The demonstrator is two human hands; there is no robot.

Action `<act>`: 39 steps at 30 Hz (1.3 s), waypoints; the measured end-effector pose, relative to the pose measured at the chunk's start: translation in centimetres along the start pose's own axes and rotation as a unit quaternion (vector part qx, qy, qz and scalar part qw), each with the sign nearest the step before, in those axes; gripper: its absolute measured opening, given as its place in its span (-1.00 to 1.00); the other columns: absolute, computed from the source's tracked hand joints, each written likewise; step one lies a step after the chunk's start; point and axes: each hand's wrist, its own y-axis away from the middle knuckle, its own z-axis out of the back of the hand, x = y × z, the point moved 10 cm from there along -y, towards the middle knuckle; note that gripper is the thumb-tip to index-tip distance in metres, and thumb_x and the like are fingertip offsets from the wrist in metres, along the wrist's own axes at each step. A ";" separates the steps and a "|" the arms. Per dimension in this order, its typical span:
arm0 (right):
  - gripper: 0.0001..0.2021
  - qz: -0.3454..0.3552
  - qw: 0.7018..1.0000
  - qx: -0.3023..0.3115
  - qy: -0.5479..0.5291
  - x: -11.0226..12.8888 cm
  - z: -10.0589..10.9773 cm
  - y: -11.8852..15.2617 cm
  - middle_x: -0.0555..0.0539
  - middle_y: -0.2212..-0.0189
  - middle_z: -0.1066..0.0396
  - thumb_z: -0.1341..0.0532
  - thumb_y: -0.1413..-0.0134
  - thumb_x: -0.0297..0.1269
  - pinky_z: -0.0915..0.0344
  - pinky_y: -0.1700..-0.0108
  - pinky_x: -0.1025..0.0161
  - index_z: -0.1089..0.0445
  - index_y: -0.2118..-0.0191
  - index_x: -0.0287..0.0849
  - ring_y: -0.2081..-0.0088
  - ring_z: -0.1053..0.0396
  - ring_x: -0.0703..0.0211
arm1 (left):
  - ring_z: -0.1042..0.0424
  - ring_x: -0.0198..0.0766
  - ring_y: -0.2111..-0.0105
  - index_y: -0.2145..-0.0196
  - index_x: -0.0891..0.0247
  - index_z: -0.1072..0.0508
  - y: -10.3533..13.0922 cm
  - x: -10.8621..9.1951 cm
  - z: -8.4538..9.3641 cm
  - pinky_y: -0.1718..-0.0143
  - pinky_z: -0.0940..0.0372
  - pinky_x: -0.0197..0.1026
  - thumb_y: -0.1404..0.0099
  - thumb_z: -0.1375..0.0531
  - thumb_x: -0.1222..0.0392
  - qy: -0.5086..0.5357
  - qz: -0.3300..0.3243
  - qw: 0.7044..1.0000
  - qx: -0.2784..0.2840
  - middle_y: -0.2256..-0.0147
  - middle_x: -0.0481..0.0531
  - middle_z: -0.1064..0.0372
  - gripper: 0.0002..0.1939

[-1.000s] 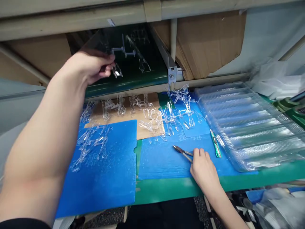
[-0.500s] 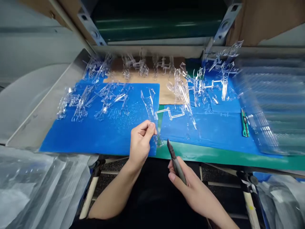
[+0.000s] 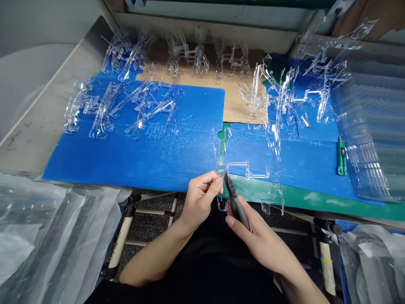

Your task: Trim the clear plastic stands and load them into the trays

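So the left hand [image 3: 202, 197] has a thumb-and-finger pinch, closed on one long side of a clear plastic molded part [image 3: 247, 169]. That part is up over the front edge of the green surface [image 3: 305, 199], two long see-through pieces joined by a thin zigzag runner [image 3: 237, 164]. Right hand [image 3: 253, 236] is curled around the grey handles of some side cutters [image 3: 234, 198], and their tips are right by the runner's left end, next to the pinched piece. Can't tell if the blades actually touch it.

Behind that there's a bunch more clear parts: some on the left blue sheet [image 3: 190, 147], a row on the brown cardboard [image 3: 234, 109], and a tangled pile to the right. Green utility knife [image 3: 341, 157] is lying just beside the clear ribbed tray [image 3: 379, 135] on the far right.
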 end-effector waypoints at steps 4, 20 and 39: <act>-0.68 0.007 1.000 0.002 -0.002 -0.1 0.1 -0.1 -0.06 0.04 -0.42 -0.16 -0.56 0.14 -0.22 -0.27 -0.11 -0.30 0.01 -0.01 -0.16 -0.36 -0.11 | -0.20 -0.30 0.43 0.43 0.24 -0.40 0.2 0.2 0.1 0.34 -0.11 -0.18 -0.63 -0.25 -0.08 -0.001 0.006 1.000 0.007 0.46 -0.06 -0.23 -0.50; -0.70 0.009 0.994 0.049 -0.101 -1.1 0.1 0.2 0.05 0.31 -0.23 -0.17 -0.56 0.08 -0.32 0.22 0.16 -0.31 0.09 -0.04 0.31 -0.21 0.16 | -0.19 -0.28 0.42 0.45 0.24 -0.40 0.0 0.9 -1.2 0.33 -0.08 -0.15 -0.61 -0.26 -0.10 -0.017 0.049 0.998 0.034 0.47 -0.05 -0.23 -0.49; -0.59 0.011 0.951 0.062 -0.303 -3.4 0.6 -0.9 0.16 0.44 -0.05 -0.27 -0.48 0.17 -0.04 0.46 0.32 -0.23 0.15 -0.06 0.48 0.02 0.32 | -0.07 -0.33 0.50 0.50 0.24 -0.32 -1.9 1.3 -3.6 0.40 -0.04 -0.20 -0.55 -0.27 -0.23 -0.139 0.115 0.983 0.045 0.51 -0.09 -0.12 -0.41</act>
